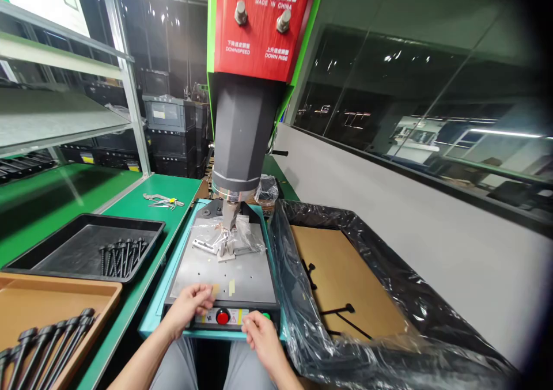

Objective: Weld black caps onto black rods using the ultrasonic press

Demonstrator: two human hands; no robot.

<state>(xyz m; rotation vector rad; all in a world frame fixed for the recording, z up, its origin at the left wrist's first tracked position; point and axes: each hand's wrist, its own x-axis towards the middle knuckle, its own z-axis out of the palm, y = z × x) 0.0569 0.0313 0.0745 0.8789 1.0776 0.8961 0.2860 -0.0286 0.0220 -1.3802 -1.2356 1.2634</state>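
My left hand [192,305] hovers over the front left corner of the machine's metal plate [190,280], fingers curled together. A small yellowish patch shows at its fingertips; I cannot tell whether it is held or lies on the plate. My right hand [264,337] is at the front panel, thumb and fingers drawn together, partly covering a green button [266,315]. Whatever it holds, if anything, is hidden. Between the hands sits a red button [222,317]. Above the plate, the machine's metal horn [229,214] points down at a small fixture [225,256] with clear plastic around it.
Left, a black tray [78,228] holds several black screw-like rods [123,256]; a brown tray [99,289] holds larger black bolt-like parts [54,344]. Pliers [162,200] lie on the green bench [129,197]. Right, a bin lined with black plastic [367,361] contains cardboard [345,275] and black rods [339,309].
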